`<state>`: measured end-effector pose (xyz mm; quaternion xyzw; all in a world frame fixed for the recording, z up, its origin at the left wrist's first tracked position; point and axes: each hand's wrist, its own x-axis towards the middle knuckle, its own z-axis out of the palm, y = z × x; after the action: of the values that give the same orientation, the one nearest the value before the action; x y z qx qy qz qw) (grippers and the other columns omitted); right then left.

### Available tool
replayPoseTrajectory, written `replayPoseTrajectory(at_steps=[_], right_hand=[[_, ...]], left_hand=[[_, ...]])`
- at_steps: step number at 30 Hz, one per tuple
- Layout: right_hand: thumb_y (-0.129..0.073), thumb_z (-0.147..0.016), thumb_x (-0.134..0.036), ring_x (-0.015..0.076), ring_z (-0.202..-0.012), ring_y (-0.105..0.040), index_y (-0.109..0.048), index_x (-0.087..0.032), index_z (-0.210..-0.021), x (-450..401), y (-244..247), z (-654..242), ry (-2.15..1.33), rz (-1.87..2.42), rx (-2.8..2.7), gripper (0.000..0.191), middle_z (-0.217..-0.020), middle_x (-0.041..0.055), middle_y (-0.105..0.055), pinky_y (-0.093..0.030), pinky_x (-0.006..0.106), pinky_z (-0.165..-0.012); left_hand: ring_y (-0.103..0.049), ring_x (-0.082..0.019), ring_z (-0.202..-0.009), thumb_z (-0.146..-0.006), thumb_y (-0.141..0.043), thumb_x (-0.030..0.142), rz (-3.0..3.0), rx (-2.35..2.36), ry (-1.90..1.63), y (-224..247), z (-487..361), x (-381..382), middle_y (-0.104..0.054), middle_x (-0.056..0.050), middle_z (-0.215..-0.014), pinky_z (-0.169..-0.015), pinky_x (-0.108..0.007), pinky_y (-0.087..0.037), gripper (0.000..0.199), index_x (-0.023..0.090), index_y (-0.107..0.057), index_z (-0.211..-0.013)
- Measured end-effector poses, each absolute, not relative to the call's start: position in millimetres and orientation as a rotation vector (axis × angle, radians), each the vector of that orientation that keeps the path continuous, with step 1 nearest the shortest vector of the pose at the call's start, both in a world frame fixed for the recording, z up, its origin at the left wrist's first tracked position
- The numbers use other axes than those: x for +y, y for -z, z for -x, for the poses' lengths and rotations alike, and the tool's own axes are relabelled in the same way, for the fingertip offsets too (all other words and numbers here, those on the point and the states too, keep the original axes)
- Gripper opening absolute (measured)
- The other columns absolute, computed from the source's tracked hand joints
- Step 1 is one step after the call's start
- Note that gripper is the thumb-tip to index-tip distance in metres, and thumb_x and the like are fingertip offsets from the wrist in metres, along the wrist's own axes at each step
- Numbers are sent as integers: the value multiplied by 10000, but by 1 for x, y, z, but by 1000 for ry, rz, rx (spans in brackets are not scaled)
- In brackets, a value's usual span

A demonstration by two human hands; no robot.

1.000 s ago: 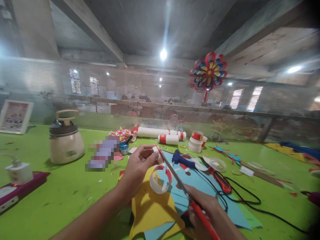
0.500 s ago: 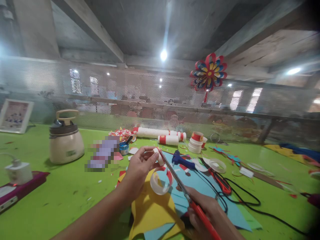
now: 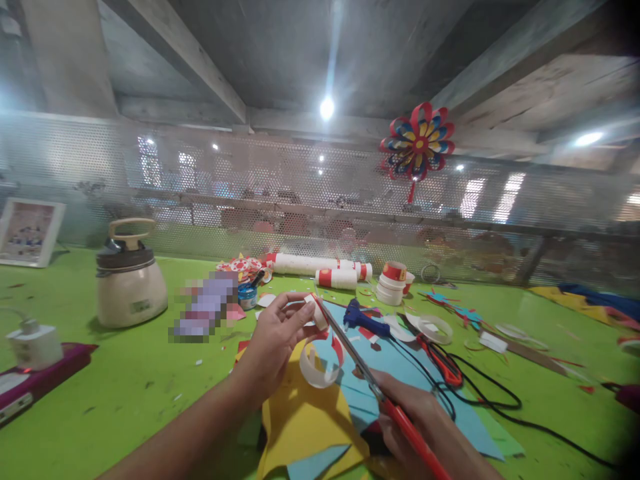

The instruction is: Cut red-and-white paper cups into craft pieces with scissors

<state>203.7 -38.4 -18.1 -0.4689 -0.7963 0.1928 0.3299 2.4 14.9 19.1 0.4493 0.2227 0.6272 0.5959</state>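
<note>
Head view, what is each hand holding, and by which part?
The right hand holds scissors by the red handle; the left hand pinches a white paper piece by its edge.

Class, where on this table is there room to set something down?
Mostly bare, bar tiny scraps: the green table between power strip and left forearm; a smaller patch between cord and brown strip. Crowded: around left hand and right hand, with yellow paper, glue gun and scissors.

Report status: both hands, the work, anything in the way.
Left hand pinching white-and-red piece. Right hand gripping red-handled scissors, blades at the piece. Blue glue gun lying close by, right of the blades.
</note>
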Motion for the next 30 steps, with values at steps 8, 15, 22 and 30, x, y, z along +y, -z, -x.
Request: replayPoseTrajectory(at_steps=[8, 15, 22, 30], right_hand=[[-439, -770, -167, 172, -654, -573, -594, -185, -1146, -41, 8, -205, -535, 1137, -2135, 406, -726, 1, -623, -445, 224, -556], [-436, -716, -89, 177, -673, -591, -538, -187, -1239, -46, -2, -206, -500, 1129, -2214, 542, -825, 11, -657, -456, 239, -617], [-433, -769, -139, 186, -743, -614, -557, -172, -1233, -44, 3, -206, -435, 1013, -2172, 481, -915, 41, -672, -472, 235, -699], [-460, -751, -186, 127, -526, -490, -574, -170, -1194, -43, 7, -205, -516, 1175, -2131, 458, -618, -30, -552, -399, 196, -498]], left_hand=[[-620, -199, -726, -691, -754, 232, -1003, 505, -1429, -20, -1, 18, -636, -45, -751, -698, -375, -517, 250, 155, -578, -851], [-601, -171, -695, -741, -712, 242, -1017, 509, -1382, -21, 2, 18, -639, -39, -742, -713, -367, -511, 190, 157, -585, -854], [-603, -182, -709, -698, -750, 242, -996, 497, -1409, -21, 0, 18, -632, -42, -731, -695, -360, -515, 244, 150, -582, -849], [-606, -166, -693, -736, -713, 223, -982, 535, -1414, -24, 2, 16, -642, -64, -768, -708, -346, -513, 204, 140, -574, -860]])
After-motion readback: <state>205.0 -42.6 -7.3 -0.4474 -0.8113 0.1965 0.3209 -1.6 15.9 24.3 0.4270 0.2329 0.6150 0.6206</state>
